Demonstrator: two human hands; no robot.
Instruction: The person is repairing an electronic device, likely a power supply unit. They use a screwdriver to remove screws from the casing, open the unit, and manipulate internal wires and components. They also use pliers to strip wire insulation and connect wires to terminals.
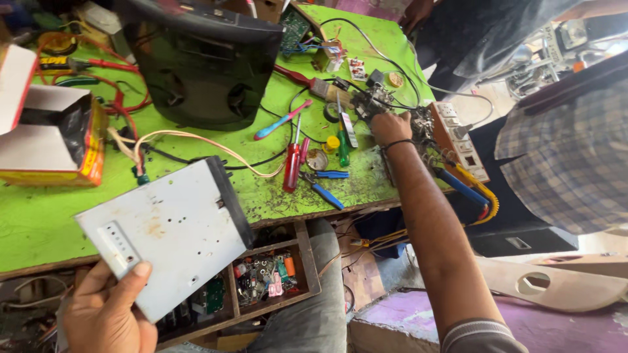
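The left hand (104, 314) grips a flat grey metal cover (163, 232) by its lower corner, thumb on top, and holds it up over the near edge of the green worktop (39, 216). The right hand (390, 127) is far from it, stretched out across the worktop. Its fingers close around a small tangle of wires and parts (369, 101), just beside a white power strip (461, 137).

Between the hands lie a red screwdriver (292, 167), a green screwdriver (343, 147) and blue pliers (325, 186). A big black speaker box (203, 62) stands behind them. At the left edge sits an open cardboard box (49, 140), white inside, with orange and yellow sides. Under the worktop, a wooden tray (307, 268) holds small parts.
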